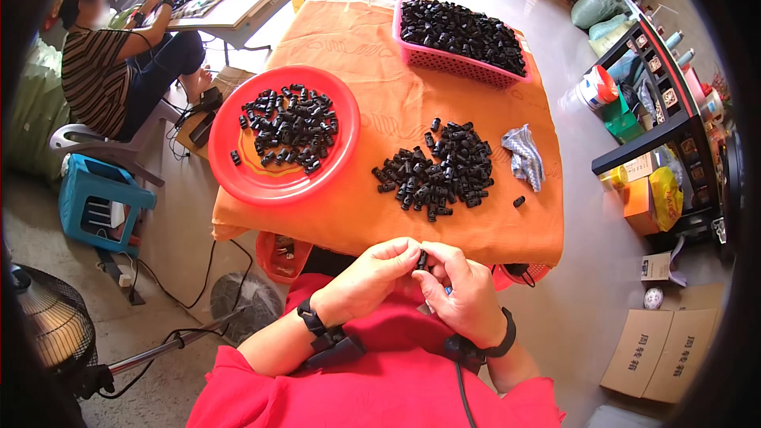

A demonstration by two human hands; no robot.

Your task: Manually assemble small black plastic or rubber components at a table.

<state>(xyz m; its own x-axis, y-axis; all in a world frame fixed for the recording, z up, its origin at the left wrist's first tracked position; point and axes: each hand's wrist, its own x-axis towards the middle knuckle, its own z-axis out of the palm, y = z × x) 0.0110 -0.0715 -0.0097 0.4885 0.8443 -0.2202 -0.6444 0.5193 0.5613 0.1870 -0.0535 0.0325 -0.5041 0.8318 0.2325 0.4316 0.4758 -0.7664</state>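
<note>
Just beyond my lap, at the table's near edge, my left hand [372,273] and my right hand [468,297] meet fingertip to fingertip. Both pinch one small black plastic cylinder [422,259], which stands roughly upright between them. Ahead of them a loose pile of the same black pieces [440,170] lies on the orange cloth [349,218]. To the left, a red round tray [230,170] holds many more of these pieces. A pink basket [460,66] at the far right of the table is heaped with small black parts. One single black piece [519,201] lies apart, right of the pile.
A crumpled checked cloth [523,157] lies by the table's right side. At far left another person [99,71] sits working at a white table [261,0]. A blue stool [99,198], a fan [51,325] and cables are at left; shelves [674,111] and cardboard boxes [658,353] stand right.
</note>
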